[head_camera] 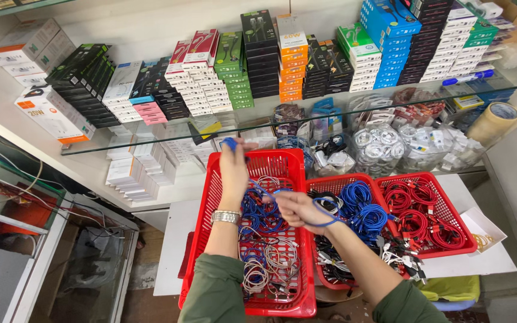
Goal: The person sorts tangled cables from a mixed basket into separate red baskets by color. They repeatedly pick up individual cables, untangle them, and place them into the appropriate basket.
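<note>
Over three red baskets — two hands, left hand, right hand, one blue cable.

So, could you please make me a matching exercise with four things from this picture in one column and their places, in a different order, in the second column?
Things:
1. blue cable
2. roll of tape
3. red cables
4. wristwatch

Places:
A. in the small red basket farthest right
B. on the left hand side wrist
C. stretched between the left hand and the right hand
D. at the right end of the lower glass shelf

Pairs: 1-C, 2-D, 3-A, 4-B
</note>
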